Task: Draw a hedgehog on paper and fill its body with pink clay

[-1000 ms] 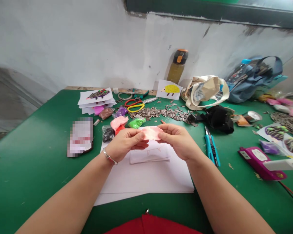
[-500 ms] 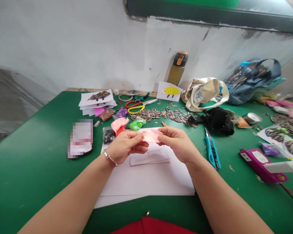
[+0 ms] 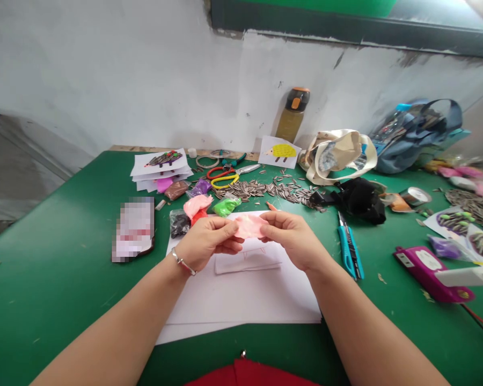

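Observation:
A flattened piece of pink modelling clay point(image 3: 250, 227) is stretched between my two hands. Its left edge is pinched by the thumb and fingers of my left hand point(image 3: 211, 236), which has a silver bracelet at the wrist. My right hand point(image 3: 292, 233) grips the opposite edge the same way. Beneath them a small folded paper point(image 3: 247, 264) with faint orange lines lies on larger white sheets point(image 3: 241, 303). Just beyond my left hand are a pink clay lump point(image 3: 197, 205), a bag of black clay point(image 3: 179, 223) and a bag of green clay point(image 3: 226, 206).
A phone point(image 3: 133, 228) lies left. Scissors point(image 3: 225, 178) and sunflower seeds point(image 3: 245, 190) are spread behind the sheets. To the right are a teal utility knife point(image 3: 349, 249), a black cloth item point(image 3: 360, 199) and a magenta device point(image 3: 430, 273). A bottle point(image 3: 292, 115) stands by the wall.
The pink clay has shifted very slightly downward and its outline has changed a little between my fingers. Both hands keep their hold in nearly the same place.

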Motion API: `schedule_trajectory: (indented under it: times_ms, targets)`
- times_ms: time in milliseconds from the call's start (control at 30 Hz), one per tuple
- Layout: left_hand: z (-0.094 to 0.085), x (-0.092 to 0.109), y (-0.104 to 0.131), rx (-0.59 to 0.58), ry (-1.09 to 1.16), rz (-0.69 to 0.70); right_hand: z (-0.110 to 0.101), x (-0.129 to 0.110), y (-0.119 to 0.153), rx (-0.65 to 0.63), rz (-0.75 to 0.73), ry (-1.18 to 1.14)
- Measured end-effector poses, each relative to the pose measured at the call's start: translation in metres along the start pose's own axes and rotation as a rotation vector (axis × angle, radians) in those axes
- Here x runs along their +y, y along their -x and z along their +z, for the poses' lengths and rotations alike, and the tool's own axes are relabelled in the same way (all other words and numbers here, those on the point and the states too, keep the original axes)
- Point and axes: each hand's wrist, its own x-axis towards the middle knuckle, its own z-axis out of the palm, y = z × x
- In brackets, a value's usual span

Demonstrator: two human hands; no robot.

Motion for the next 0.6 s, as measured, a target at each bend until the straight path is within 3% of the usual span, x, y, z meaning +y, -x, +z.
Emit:
schedule_trajectory:
  times_ms: [267,433,600]
  targets:
    - [0.0016,0.0012,0.0009,0.029,-0.063,0.022,0.0003,-0.0001,0.0014,-0.003,0.071,-0.096]
    - [0.0007,0.0009,0.0026,-0.062,-0.082,0.030,0.0022,-0.0041,0.0028,-0.082,0.159,-0.249]
    - [0.0023,0.0016,0.0054,-0.220,-0.170,0.072,0.0046,-0.0015,0.0008,-0.045,0.121,-0.239]
